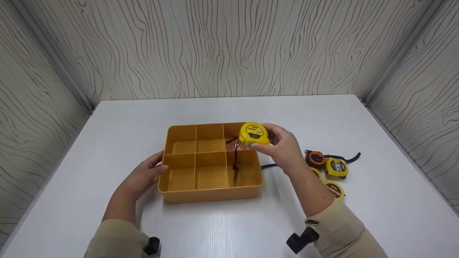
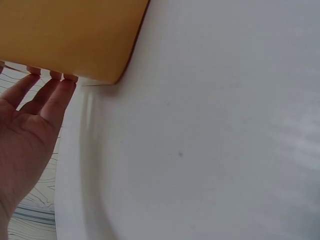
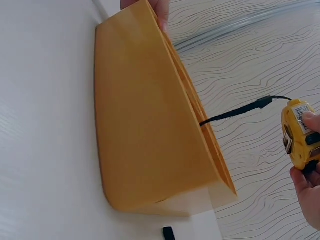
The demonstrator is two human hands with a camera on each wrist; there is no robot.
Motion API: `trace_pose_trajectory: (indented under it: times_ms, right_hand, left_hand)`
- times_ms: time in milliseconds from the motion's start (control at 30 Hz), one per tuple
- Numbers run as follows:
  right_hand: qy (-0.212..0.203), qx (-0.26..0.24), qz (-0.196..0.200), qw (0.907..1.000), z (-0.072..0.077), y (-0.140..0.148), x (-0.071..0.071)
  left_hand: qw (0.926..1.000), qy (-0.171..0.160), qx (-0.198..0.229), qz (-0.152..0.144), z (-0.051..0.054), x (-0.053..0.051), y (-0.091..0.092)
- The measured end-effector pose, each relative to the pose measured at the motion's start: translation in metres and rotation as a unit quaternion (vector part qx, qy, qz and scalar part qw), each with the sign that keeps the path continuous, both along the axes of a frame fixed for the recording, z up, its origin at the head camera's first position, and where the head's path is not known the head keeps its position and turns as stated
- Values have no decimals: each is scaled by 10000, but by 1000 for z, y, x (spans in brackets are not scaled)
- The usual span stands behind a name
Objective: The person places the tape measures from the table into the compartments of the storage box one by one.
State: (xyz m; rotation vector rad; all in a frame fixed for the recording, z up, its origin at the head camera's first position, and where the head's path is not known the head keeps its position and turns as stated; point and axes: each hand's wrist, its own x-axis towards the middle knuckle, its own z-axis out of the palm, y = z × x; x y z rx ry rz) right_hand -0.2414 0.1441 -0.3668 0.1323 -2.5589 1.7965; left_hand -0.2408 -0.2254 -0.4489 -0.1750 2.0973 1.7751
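Near side: R forearm (image 1: 312, 193) reaches across loose tapes on white table (image 1: 215, 224). Sweep risk imo: if it swings R, 2m tape measure (image 1: 333, 190) & part-hidden yellow tape (image 1: 317, 172) prob. get shoved.

Mid: mustard 6-compt. organizer box (image 1: 211, 195). L hand (image 1: 145, 175) grips its L wall, thumb over rim; if that hold slackens, box could skid when bumped. Black strap (image 1: 269, 166) on table just beside box's R wall, owner unclear; might snag if box shifts.

R hand (image 1: 285, 147) grips yellow retractable tape measure (image 1: 254, 133), held above rear-R compt. Its wrist strap (image 3: 237, 108) dangles toward front-R compt., end hidden behind rim in R wrist view. Could drape over middle divider (image 1: 211, 153) or land in wrong cell, since body & strap hang over diff. compts. Rear-R also has red-faced item (image 1: 237, 146), mostly hidden; tape may sit tilted on it.

Writing, near→far: "2m" readable, smaller lettering below it not. Grey-label yellow tape (image 1: 336, 167): looks like a "3", turned sideways. Black/orange tape (image 1: 316, 158): nothing legible. Held tape: round face label, print too small; R wrist view adds white barcode sticker (image 3: 300, 116) near thumb. No brand confirmed.
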Motion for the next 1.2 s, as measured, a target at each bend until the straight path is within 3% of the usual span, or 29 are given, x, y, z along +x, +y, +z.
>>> trace_pose_trajectory:
  times_ms: [233,433,967,1200]
  right_hand:
    - [-377,228,-56,9990,-29,-3,3]
    - [-437,371,-37,9983,-42,-3,8]
    - [-494,976,-24,9940,-52,-16,16]
    - [-489,1355,25,9896,-50,-20,17]
  left_hand:
    - [10000,-23,-39,55,-1,-2,2]
    - [9999,-66,-95,81,-1,-2,3]
    - [9999,-91,-126,57,2,0,2]
    - [10000,18,87,-23,-1,-1,0]
